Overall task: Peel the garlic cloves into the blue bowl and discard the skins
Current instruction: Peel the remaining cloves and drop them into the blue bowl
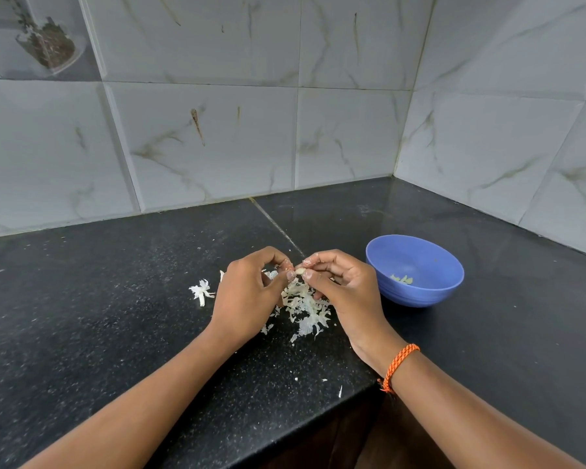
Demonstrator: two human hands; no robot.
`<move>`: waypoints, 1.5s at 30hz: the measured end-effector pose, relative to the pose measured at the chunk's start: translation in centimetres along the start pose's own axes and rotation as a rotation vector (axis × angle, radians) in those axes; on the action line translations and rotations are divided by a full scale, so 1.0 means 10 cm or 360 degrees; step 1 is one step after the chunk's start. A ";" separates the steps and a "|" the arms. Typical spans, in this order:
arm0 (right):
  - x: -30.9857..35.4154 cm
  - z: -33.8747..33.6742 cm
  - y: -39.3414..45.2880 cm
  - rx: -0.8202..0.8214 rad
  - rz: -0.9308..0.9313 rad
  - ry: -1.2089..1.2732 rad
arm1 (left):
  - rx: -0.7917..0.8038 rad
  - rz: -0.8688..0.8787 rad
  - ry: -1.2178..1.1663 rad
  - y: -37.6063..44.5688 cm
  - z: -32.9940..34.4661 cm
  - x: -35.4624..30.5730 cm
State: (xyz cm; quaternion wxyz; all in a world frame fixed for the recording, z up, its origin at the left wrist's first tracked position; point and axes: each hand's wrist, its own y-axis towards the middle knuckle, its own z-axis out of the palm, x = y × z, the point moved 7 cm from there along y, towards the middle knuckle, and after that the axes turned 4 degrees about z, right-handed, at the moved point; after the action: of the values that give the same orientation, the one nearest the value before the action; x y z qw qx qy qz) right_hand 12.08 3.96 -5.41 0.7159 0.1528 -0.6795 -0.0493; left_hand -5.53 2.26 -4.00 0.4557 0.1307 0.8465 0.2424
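I hold one garlic clove [299,271] between both hands above the black desk [115,316]. My left hand [247,292] has its grip closed on the clove's left end, thumb and forefinger pinching it. My right hand [344,286] pinches the other end the same way, its remaining fingers curled under. The two sets of fingertips nearly meet over the clove.

Directly below my hands lies a loose pile of garlic skins [305,308], white and papery, spread on the desk toward its near edge. A separate tuft of skin [202,291] lies on the desk just left of my left hand. A few small flakes [340,391] sit close to the near edge.

The blue bowl [416,286] stands on the desk just right of my right hand, apart from it, toward the right-hand wall. A few peeled cloves [401,279] rest in its bottom. An orange braided band [398,367] circles my right wrist.
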 end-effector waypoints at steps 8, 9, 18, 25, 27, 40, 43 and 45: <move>-0.02 -0.04 0.01 -0.0065 0.0013 0.0055 | 0.0004 0.0014 -0.0077 -0.01 -0.02 -0.04; -0.02 -0.04 0.01 -0.0071 0.0006 0.0044 | 0.0012 0.0007 -0.0070 -0.01 -0.02 -0.04; 0.00 -0.01 0.00 -0.0054 -0.0033 -0.0049 | 0.0047 -0.0068 -0.0205 -0.02 0.02 0.00; -0.02 -0.02 0.00 -0.0056 -0.0014 0.0044 | 0.0130 -0.0120 -0.0251 -0.02 0.05 -0.02; -0.02 -0.03 0.01 -0.0065 -0.0012 0.0062 | 0.0122 -0.0156 -0.0290 -0.01 0.04 0.01; 0.06 0.02 0.01 -0.0027 -0.0182 -0.0211 | 0.0076 -0.0153 -0.0210 -0.01 0.04 0.04; 0.15 0.06 -0.05 -0.0117 -0.0438 -0.0624 | 0.0031 -0.0162 -0.0199 -0.01 0.01 0.05; 0.22 0.11 -0.10 -0.0177 -0.0618 -0.0845 | 0.0003 -0.0159 -0.0197 0.00 0.00 0.05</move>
State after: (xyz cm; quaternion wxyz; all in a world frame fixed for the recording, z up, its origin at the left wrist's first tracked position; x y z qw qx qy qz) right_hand 11.31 2.20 -3.58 0.4982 0.2218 -0.7968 -0.2601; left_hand -5.85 2.47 -4.38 0.5186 0.1034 0.8223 0.2101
